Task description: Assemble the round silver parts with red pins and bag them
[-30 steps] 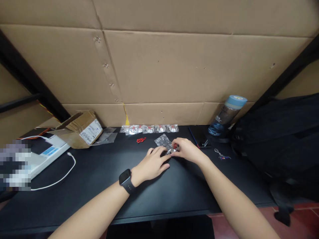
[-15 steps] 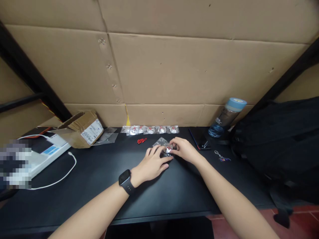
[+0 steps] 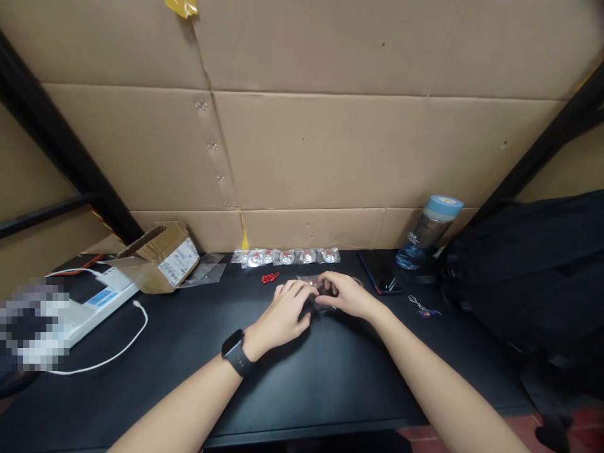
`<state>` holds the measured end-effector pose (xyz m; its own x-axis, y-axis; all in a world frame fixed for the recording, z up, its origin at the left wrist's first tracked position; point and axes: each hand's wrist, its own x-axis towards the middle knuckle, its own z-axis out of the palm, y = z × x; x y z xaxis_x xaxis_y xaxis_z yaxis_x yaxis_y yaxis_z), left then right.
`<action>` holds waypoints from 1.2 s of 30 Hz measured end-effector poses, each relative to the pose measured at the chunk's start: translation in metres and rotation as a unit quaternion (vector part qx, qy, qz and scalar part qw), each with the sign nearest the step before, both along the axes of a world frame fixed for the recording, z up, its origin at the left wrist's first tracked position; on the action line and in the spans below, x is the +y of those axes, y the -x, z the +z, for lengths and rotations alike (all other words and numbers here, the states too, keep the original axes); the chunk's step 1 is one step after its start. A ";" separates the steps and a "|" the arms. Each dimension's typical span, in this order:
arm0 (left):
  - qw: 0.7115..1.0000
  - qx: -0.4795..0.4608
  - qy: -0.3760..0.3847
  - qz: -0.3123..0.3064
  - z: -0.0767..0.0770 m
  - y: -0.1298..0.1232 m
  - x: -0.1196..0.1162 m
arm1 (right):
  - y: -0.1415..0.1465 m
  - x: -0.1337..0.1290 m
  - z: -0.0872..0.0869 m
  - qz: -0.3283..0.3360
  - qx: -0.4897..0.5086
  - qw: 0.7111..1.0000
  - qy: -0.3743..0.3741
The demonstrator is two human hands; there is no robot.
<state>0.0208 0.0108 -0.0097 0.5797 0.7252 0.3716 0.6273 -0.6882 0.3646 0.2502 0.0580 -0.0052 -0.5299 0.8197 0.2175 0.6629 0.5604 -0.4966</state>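
Observation:
Near the middle of the desk, a small clear plastic bag (image 3: pixel 307 278) lies between my two hands. My left hand (image 3: pixel 287 309), with a black watch (image 3: pixel 237 352) on the wrist, holds the bag's left side with bent fingers. My right hand (image 3: pixel 348 296) pinches the bag from the right with thumb and fingers. Most of the bag, and the round silvery piece seen in it earlier, is hidden by my fingers. Behind my hands runs a row of bagged silvery discs (image 3: pixel 286 257) with red parts. A small red cord bundle (image 3: pixel 270 277) rests left of the bag.
An opened cardboard box (image 3: pixel 165 261), clear plastic sheets (image 3: pixel 206 272) and a white power strip (image 3: pixel 101 299) with a cable occupy the left. To the right are a dark phone (image 3: pixel 380 274), a keychain (image 3: pixel 423 308), a blue-lidded bottle (image 3: pixel 429 233) and a black backpack (image 3: pixel 533 277).
My view has tilted up slightly. My fingers have drawn closer together over the bag, and the silvery disc that showed between them is now mostly covered.

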 end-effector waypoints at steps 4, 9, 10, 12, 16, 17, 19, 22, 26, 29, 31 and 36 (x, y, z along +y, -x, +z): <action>0.998 -0.020 -0.011 0.052 -0.005 -0.003 0.008 | -0.020 0.005 0.003 0.016 0.039 0.999 0.022; 0.998 -0.032 -0.005 0.062 -0.011 0.001 0.019 | -0.021 0.010 -0.006 0.021 0.024 0.999 0.003; 0.997 -0.046 0.000 0.069 -0.011 0.003 0.020 | -0.018 0.009 -0.006 0.025 0.034 0.999 0.004; 0.994 -0.073 0.014 0.078 -0.010 0.005 0.022 | -0.012 0.007 -0.007 0.030 0.058 0.998 0.002; 0.992 -0.090 0.026 0.088 -0.008 0.010 0.025 | -0.003 0.003 -0.005 0.036 0.095 0.995 -0.010; 0.991 -0.093 0.029 0.094 -0.007 0.010 0.025 | -0.002 0.003 -0.005 0.027 0.103 0.994 -0.011; 0.988 -0.105 0.037 0.106 -0.005 0.011 0.025 | -0.002 0.004 -0.005 -0.015 0.117 0.993 0.006; 0.983 -0.130 0.054 0.116 -0.003 0.010 0.025 | 0.000 0.004 -0.007 -0.070 0.153 0.982 0.082; 0.983 -0.127 0.067 0.118 -0.007 0.005 0.028 | 0.010 -0.001 -0.008 -0.097 0.194 0.966 0.138; 0.983 -0.119 0.064 0.124 -0.014 0.002 0.031 | 0.013 -0.005 -0.007 -0.122 0.155 0.976 0.091; 0.982 -0.118 0.052 0.141 -0.016 0.002 0.032 | 0.012 -0.006 -0.007 -0.113 0.134 0.982 0.065; 0.993 -0.073 -0.021 0.089 -0.006 0.004 0.022 | 0.006 -0.002 -0.011 -0.073 0.054 0.995 0.038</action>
<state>0.0172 0.0331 -0.0158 0.3821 0.7935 0.4737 0.6824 -0.5879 0.4344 0.2446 0.0561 -0.0160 -0.3815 0.9022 0.2013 0.6752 0.4207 -0.6059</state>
